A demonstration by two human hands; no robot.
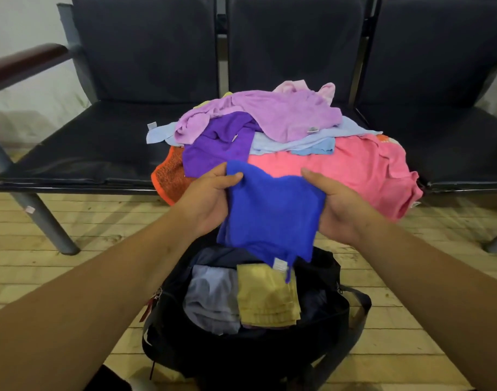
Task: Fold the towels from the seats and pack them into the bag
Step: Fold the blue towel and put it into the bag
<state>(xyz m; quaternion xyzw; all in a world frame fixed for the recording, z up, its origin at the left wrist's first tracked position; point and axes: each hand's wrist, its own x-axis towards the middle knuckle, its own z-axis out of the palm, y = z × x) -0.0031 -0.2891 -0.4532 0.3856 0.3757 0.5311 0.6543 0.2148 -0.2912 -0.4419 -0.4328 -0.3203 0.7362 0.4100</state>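
A folded blue towel [270, 213] hangs between both hands above the open black bag [320, 331]. My left hand [208, 198] grips its left edge, my right hand [340, 207] its right edge. Inside the bag lie a folded yellow towel [267, 297] and a grey-blue towel [210, 300]. On the middle seat sits a heap of unfolded towels: lilac [272, 114], purple [216, 145], light blue [298, 142], pink [354, 170] and orange [171, 176].
A row of black padded seats [95, 148] with grey metal legs [41, 221] runs across the back; a dark armrest [21, 63] is at the left. The bag stands on a light wooden plank floor [72, 272].
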